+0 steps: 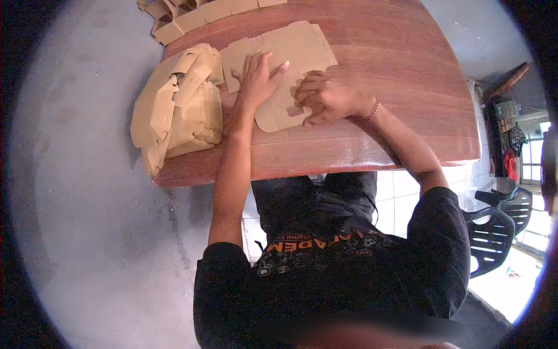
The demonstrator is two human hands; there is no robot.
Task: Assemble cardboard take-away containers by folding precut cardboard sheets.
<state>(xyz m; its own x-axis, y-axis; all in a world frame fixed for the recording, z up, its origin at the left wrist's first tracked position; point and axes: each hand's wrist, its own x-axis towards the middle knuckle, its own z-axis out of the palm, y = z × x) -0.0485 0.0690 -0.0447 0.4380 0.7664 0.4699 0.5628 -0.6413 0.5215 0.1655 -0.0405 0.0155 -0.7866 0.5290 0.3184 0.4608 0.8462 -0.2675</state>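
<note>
A flat brown cardboard box blank (296, 43), with tabs and creases along its edges, lies on the table in front of me. My left hand (257, 80) rests on it with fingers spread, the palm toward the board. At the blank's right edge, my right hand (332, 96) is bent, its fingers curled around the cardboard there. A small cut-out (294, 110) shows in the blank beside those fingers. The fingertips of the right hand are partly hidden by the hand itself.
Left of the blank is a pile of flattened cardboard pieces (174, 116). Several folded open cardboard boxes (192, 18) stand in a row at the far left. The reddish-brown wooden table (407, 75) has its near edge before my lap. Dark plastic chairs (491, 238) stand at the right.
</note>
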